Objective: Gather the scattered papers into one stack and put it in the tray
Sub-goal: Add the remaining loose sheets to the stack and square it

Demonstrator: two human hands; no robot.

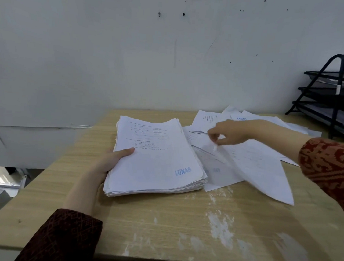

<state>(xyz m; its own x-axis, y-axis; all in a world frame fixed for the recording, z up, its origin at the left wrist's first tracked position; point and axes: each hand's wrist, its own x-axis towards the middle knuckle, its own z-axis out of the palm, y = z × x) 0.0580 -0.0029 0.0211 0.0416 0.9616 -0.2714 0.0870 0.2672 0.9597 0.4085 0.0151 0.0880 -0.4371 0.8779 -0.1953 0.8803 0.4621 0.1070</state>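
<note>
A thick stack of printed papers (156, 159) lies on the wooden table, its top sheet stamped "LUNAS" in blue. My left hand (110, 161) grips the stack's left edge, thumb on top. To the right of it, loose sheets (250, 159) lie scattered and overlapping. My right hand (228, 134) pinches the corner of one loose sheet, lifting it off the pile. More sheets (207, 118) lie behind that hand. The black tiered tray (330, 94) stands at the far right against the wall.
The table (163, 224) has white scuffed patches near its front. A pale wall rises right behind it. The table's left edge drops off to a lower floor area (1, 180). The tray's shelves hold some papers.
</note>
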